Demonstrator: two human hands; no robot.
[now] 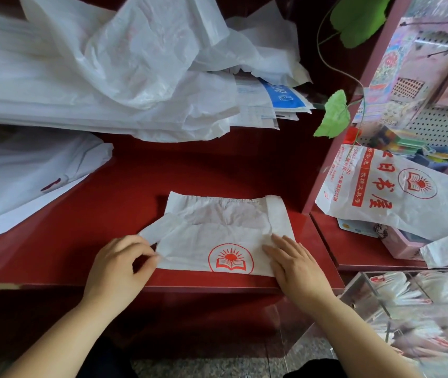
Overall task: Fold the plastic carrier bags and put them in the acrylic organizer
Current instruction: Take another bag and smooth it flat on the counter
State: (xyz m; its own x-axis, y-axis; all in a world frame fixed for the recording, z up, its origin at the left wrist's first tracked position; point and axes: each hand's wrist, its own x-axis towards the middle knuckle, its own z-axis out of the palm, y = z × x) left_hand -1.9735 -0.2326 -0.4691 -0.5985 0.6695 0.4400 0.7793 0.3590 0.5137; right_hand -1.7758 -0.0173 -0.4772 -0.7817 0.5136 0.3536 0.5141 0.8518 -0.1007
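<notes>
Partly folded white carrier bag (217, 236) lay flat on red counter (217, 170), near centre, red book-and-sun logo at its near edge. Left hand (119, 266) pinched bag's left edge between thumb and fingertips, just beside folded-in handle strip. Right hand (296, 266) lay flat, fingers straight, pressing bag's right side. Acrylic organizer (353, 289) stood at near right, blurred folded bags inside. Heap of loose bags (108, 64) lay far left. Printed bag (381, 192) rested at right.

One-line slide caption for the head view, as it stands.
Left hand pinches the left edge of a half-folded carrier bag while the right hand presses it flat on the red counter.
</notes>
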